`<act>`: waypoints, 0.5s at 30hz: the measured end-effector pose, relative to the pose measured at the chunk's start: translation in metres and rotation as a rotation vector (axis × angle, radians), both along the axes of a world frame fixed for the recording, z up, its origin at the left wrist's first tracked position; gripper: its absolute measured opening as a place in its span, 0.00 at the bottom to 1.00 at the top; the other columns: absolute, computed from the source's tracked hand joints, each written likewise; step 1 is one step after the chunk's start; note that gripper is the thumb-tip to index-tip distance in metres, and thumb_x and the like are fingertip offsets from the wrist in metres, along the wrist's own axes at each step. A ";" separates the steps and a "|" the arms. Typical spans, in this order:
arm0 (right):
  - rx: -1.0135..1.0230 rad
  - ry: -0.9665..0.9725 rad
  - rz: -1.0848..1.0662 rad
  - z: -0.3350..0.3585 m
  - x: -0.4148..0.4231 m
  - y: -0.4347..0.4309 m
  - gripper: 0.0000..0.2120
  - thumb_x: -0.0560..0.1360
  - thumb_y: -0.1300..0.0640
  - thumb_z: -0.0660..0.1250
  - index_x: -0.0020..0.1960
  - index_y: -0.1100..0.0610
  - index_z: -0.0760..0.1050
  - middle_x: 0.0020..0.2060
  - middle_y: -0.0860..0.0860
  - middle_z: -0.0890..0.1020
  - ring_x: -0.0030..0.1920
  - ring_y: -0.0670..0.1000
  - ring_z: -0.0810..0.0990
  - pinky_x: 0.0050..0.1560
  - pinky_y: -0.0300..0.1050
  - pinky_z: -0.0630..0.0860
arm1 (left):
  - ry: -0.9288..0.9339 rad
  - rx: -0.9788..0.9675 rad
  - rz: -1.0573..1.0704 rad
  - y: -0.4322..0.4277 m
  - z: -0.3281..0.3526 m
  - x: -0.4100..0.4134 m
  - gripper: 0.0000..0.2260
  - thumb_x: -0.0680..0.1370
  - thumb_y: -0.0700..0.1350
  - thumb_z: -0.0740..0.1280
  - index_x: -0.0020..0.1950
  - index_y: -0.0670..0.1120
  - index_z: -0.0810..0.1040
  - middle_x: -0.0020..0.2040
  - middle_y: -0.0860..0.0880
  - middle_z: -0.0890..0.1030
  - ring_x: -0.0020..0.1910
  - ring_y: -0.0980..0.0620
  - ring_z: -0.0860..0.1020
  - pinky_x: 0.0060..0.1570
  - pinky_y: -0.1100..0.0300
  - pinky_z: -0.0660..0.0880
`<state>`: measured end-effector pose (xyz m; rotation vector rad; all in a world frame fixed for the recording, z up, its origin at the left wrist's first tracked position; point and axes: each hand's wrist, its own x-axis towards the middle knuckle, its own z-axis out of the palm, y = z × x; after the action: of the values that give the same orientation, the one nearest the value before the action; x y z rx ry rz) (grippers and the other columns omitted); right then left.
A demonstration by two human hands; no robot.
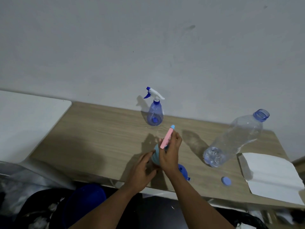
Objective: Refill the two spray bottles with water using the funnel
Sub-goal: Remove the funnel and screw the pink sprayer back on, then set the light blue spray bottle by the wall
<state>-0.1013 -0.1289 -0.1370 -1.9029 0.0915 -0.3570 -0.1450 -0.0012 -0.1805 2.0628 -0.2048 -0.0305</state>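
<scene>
Right hand (170, 154), curled round the pink spray head (167, 138) at frame centre, should turn it squarely while the left hand (142, 171) holds the pale bottle (156, 157) upright.

Wood table (102, 129) w/ blue spray bottle (155, 116), water bottle (234, 139), funnel (183, 172), cap (226, 180), white paper (270, 174).
</scene>
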 end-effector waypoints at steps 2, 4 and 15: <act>0.070 -0.045 -0.038 0.007 0.002 0.000 0.23 0.81 0.60 0.62 0.74 0.62 0.63 0.63 0.52 0.72 0.58 0.32 0.73 0.56 0.24 0.68 | 0.025 0.077 0.062 0.009 -0.003 -0.002 0.31 0.76 0.50 0.71 0.76 0.57 0.61 0.72 0.62 0.63 0.68 0.75 0.60 0.65 0.72 0.64; 0.152 -0.065 -0.073 0.017 0.003 0.000 0.23 0.80 0.53 0.59 0.73 0.60 0.66 0.59 0.50 0.78 0.55 0.39 0.79 0.56 0.30 0.72 | 0.083 0.284 0.196 0.025 -0.015 0.001 0.37 0.76 0.65 0.63 0.80 0.56 0.53 0.78 0.57 0.58 0.77 0.59 0.55 0.73 0.55 0.59; 0.086 0.335 0.210 0.055 -0.013 -0.041 0.28 0.76 0.28 0.53 0.46 0.46 0.82 0.46 0.56 0.86 0.40 0.58 0.86 0.49 0.54 0.82 | 0.554 0.755 -0.058 0.052 -0.029 0.011 0.56 0.64 0.78 0.59 0.77 0.55 0.29 0.75 0.52 0.24 0.74 0.48 0.24 0.69 0.35 0.27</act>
<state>-0.1142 -0.1696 -0.0815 -1.8507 0.1263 0.1083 -0.1338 0.0513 -0.2093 2.6876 0.1167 -0.8127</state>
